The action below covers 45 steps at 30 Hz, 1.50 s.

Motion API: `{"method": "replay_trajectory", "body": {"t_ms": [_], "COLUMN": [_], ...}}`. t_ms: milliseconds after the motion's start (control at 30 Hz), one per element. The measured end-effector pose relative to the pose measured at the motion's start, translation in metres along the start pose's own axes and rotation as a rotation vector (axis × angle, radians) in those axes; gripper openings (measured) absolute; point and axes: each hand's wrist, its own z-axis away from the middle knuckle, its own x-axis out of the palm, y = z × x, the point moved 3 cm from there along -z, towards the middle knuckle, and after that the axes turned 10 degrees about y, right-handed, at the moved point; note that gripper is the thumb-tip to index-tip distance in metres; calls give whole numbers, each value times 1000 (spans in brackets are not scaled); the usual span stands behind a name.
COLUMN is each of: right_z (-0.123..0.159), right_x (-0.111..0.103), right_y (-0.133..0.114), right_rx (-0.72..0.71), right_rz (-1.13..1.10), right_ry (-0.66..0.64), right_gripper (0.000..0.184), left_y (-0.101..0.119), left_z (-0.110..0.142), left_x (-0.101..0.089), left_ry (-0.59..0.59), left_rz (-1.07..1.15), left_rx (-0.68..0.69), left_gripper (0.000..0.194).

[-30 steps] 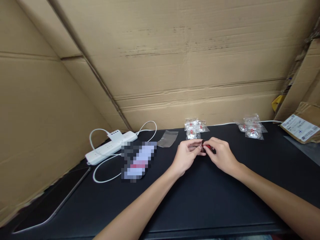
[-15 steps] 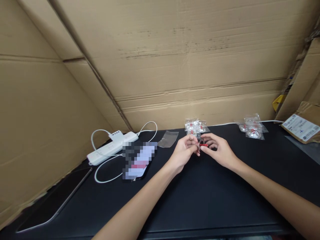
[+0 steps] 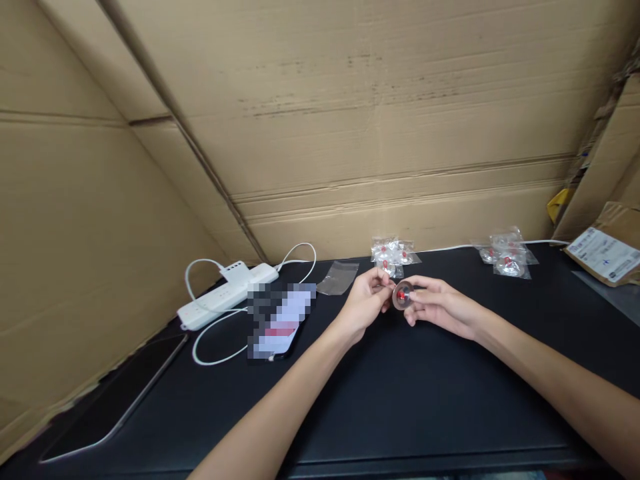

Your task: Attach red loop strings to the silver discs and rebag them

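Between my hands is what looks like a clear suction cup (image 3: 401,295), round, with a red piece at its middle. Its round face is turned toward me. My left hand (image 3: 369,299) is closed in a pinch at the cup's left edge, the fingertips partly hidden behind the thumb. From the right, my right hand (image 3: 441,305) grips the cup, thumb in front and fingers behind. Just beyond my hands lie small clear bags (image 3: 393,255) holding similar round pieces with red centres.
More bagged pieces (image 3: 509,257) lie at the back right, near a labelled brown package (image 3: 605,253). Left of my hands are a flat clear bag (image 3: 338,278), a phone (image 3: 285,323), a white power strip (image 3: 227,293) with cables and a dark tablet (image 3: 117,393). Cardboard walls (image 3: 400,133) surround the black table.
The suction cup has turned so its round face shows toward me. My right hand has rotated and its fingers have moved lower around the cup; my left hand keeps its pinch.
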Motion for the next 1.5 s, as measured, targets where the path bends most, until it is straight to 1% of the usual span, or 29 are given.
{"method": "replay_trajectory", "body": {"t_ms": [100, 167, 200, 267, 333, 367, 433, 500, 567, 633, 733, 800, 867, 933, 1033, 1100, 1167, 1233, 1333, 1433, 1500], "right_z": [-1, -3, -3, -5, -6, -6, -7, -7, -7, -6, -7, -7, -7, -5, 0, 4, 8, 9, 9, 8, 7], "right_x": [-2, -5, -7, -12, -19, -21, -25, -26, -24, -21, -19, -18, -18, -17, -14, -10, -5, 1, 8, 10, 9], "right_y": [-2, -4, -5, -7, -8, -8, -8, -8, -7, -7, -5, -3, -2, -3, -8, -12, -14, -13, -8, -6, -7], "right_rx": [-22, -21, -19, -24, -40, -47, -56, -58, -54, -57, -99, -159, -260, -387, -571, -690, -772, -792, -758, -738, -751], "right_rz": [9, 6, -4, -35, -67, -77, -91, -93, -83, -55, 31, 135, 283, 466, 754, 911, 1006, 1043, 1048, 1034, 1033], "right_ry": [45, 102, 140, 235, 333, 373, 428, 448, 453, 462, 476, 477, 490, 524, 567, 553, 493, 410, 305, 260, 268], "right_gripper": [27, 24, 22, 19, 17, 16, 14, 12, 12, 14, 18, 23, 29, 32, 31, 29, 30, 34, 38, 41, 40], "left_y": [0, 1, 2, 5, 7, 6, 3, -2, -6, -6, -2, 1, 2, -1, -5, -5, -4, -4, -6, -5, -3], "left_z": [-3, -6, -8, -10, -11, -10, -9, -8, -7, -7, -6, -6, -7, -7, -4, 0, 3, 4, 2, 0, 0], "left_x": [-3, -9, -13, -20, -25, -27, -29, -30, -29, -28, -26, -24, -22, -20, -13, -7, -2, -2, -3, -3, -2], "left_ry": [-4, 53, 100, 197, 231, 227, 195, 142, 88, 68, 90, 97, 98, 97, 50, 6, -1, 24, 36, 4, -11], "left_rz": [-67, -201, -302, -574, -847, -962, -1138, -1238, -1268, -1235, -1109, -999, -875, -716, -415, -226, -67, 46, 163, 295, 374], "left_rx": [29, 80, 122, 238, 331, 349, 337, 301, 282, 273, 273, 282, 244, 120, -112, -228, -299, -340, -389, -400, -411], "left_gripper": [14, 10, 9, 11, 15, 17, 20, 21, 19, 17, 15, 14, 11, 12, 22, 27, 29, 28, 22, 18, 17]}}
